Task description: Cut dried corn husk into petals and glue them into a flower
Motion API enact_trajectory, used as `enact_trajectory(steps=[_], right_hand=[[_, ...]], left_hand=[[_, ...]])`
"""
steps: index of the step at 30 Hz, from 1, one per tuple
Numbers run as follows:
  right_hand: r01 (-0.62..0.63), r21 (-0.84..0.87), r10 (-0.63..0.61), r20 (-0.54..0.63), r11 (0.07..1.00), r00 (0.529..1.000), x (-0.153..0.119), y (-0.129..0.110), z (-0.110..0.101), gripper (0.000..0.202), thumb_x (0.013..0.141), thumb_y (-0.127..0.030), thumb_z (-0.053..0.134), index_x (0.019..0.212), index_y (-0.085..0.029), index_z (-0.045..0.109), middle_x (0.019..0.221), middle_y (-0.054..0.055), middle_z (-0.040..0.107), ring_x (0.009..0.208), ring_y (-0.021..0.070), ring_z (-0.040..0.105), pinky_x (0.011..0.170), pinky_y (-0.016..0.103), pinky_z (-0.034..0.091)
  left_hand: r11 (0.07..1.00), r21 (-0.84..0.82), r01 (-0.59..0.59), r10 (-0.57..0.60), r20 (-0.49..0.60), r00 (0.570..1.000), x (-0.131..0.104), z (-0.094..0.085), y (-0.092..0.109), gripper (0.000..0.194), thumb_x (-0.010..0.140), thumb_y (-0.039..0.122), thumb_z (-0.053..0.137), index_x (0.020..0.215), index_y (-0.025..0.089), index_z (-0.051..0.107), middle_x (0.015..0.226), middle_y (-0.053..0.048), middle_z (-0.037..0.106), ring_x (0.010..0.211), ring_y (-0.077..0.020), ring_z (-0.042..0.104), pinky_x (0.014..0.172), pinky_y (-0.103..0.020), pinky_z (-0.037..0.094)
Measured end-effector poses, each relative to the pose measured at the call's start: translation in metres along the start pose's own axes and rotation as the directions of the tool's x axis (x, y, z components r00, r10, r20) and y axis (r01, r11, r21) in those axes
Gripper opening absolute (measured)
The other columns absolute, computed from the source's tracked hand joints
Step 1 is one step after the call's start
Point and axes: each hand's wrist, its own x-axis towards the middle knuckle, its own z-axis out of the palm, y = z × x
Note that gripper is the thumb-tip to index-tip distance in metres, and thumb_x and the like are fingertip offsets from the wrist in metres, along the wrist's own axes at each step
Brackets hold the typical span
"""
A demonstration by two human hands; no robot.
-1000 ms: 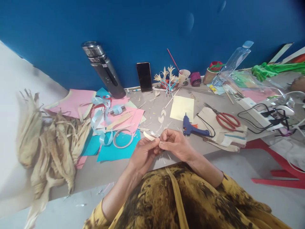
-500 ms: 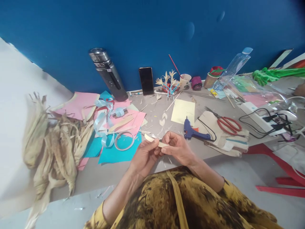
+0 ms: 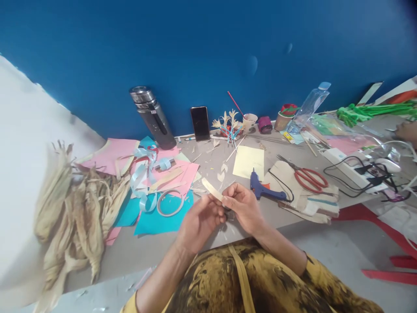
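Observation:
A pale strip of corn husk (image 3: 212,189) slants up to the left from my right hand (image 3: 243,208), whose thumb and fingers pinch its lower end. Close beside it, my left hand (image 3: 202,221) is loosely curled with its palm turned up and the thumb apart from the fingers. The left thumb and fingertips are near the strip's lower end; whether they touch it is hard to see. Small cut husk pieces (image 3: 221,177) lie on the table just beyond the hands. To the right rests a blue glue gun (image 3: 265,190).
Red-handled scissors (image 3: 311,179) lie on work gloves (image 3: 312,202). At left are dried corn husks (image 3: 78,213), a tape roll (image 3: 170,203) and coloured paper (image 3: 140,228). A flask (image 3: 154,121), a phone (image 3: 200,124) and husk flowers (image 3: 230,124) stand behind. A power strip (image 3: 353,169) sits right.
The strip has turned to point more upward, held in my right hand. My left hand has loosened, its thumb drawn back from its grip on the strip. The view has tilted slightly up.

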Motion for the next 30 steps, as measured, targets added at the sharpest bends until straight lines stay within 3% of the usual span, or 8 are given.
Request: enact_trajectory(steps=[4,9,15,20,22,25,27,30], right_hand=[[0.019,-0.185,-0.021,-0.005,0.983,1.0,-0.001,-0.002,0.004,0.029,0.08,-0.034,0.079,0.079,-0.019,0.054,0.066,-0.002,0.066,0.056,0.0122,0.063,0.052,0.023,0.052],[-0.001,-0.405,-0.015,-0.035,0.914,0.999,-0.006,-0.002,0.006,0.018,0.078,-0.025,0.076,0.08,-0.018,0.059,0.071,-0.001,0.066,0.063,0.0112,0.062,0.059,0.022,0.048],[-0.012,-0.349,-0.029,-0.111,0.937,0.993,-0.005,0.005,0.014,0.023,0.073,-0.024,0.076,0.076,-0.02,0.054,0.068,-0.003,0.065,0.061,0.0125,0.063,0.059,0.024,0.048],[-0.006,-0.412,-0.023,-0.065,0.911,0.998,-0.004,0.006,0.011,0.026,0.077,-0.035,0.076,0.079,-0.02,0.055,0.069,-0.002,0.064,0.059,0.0131,0.06,0.056,0.025,0.047],[0.025,-0.585,-0.02,0.014,0.811,1.0,-0.002,0.001,0.003,0.017,0.083,-0.034,0.07,0.083,-0.019,0.06,0.073,-0.001,0.064,0.062,0.0138,0.059,0.058,0.025,0.045],[0.099,-0.906,-0.001,0.108,0.413,0.994,0.0,-0.007,-0.01,0.006,0.088,-0.019,0.06,0.083,-0.018,0.063,0.079,0.003,0.066,0.073,0.0166,0.059,0.068,0.028,0.042],[0.12,-0.984,0.044,0.127,0.135,0.991,0.001,-0.009,-0.016,0.004,0.086,-0.014,0.062,0.084,-0.017,0.064,0.085,0.005,0.067,0.082,0.0194,0.059,0.074,0.03,0.04],[0.129,-0.99,0.108,0.122,-0.06,0.987,0.002,-0.009,-0.015,0.009,0.084,-0.019,0.069,0.091,-0.016,0.065,0.093,0.009,0.067,0.09,0.0226,0.059,0.076,0.03,0.039]], left_hand=[[0.987,0.112,-0.115,0.122,-0.061,0.991,0.0,-0.001,-0.007,0.015,0.079,0.023,0.076,0.074,0.013,0.066,0.063,0.0,0.058,0.058,-0.0097,0.052,0.06,-0.022,0.045],[0.981,0.135,-0.141,0.162,-0.157,0.974,0.006,-0.009,-0.005,0.021,0.073,0.025,0.08,0.068,0.014,0.064,0.059,0.002,0.056,0.055,-0.0084,0.048,0.058,-0.021,0.044],[0.968,0.141,-0.208,0.234,-0.198,0.952,0.004,-0.009,-0.007,0.033,0.078,0.046,0.074,0.074,0.014,0.067,0.067,-0.002,0.061,0.06,-0.012,0.052,0.058,-0.025,0.046],[0.95,0.244,-0.196,0.24,-0.164,0.957,-0.006,-0.012,-0.009,0.021,0.07,0.029,0.083,0.074,0.014,0.067,0.068,0.0,0.062,0.061,-0.0096,0.054,0.061,-0.022,0.046],[0.934,0.288,-0.212,0.276,-0.205,0.939,-0.01,-0.017,-0.003,0.021,0.071,0.029,0.083,0.076,0.015,0.068,0.075,-0.002,0.066,0.067,-0.011,0.058,0.064,-0.022,0.049],[0.861,0.427,-0.276,0.399,-0.232,0.887,-0.016,-0.027,0.014,0.021,0.077,0.033,0.078,0.081,0.016,0.067,0.081,-0.004,0.069,0.07,-0.014,0.063,0.064,-0.025,0.051],[0.822,0.483,-0.302,0.449,-0.222,0.866,-0.021,-0.034,0.026,0.02,0.078,0.033,0.077,0.08,0.017,0.066,0.077,-0.003,0.068,0.062,-0.0127,0.061,0.057,-0.024,0.049],[0.803,0.524,-0.285,0.45,-0.218,0.866,-0.026,-0.043,0.036,0.018,0.077,0.031,0.077,0.08,0.016,0.067,0.073,-0.002,0.067,0.057,-0.0115,0.059,0.055,-0.023,0.048]])
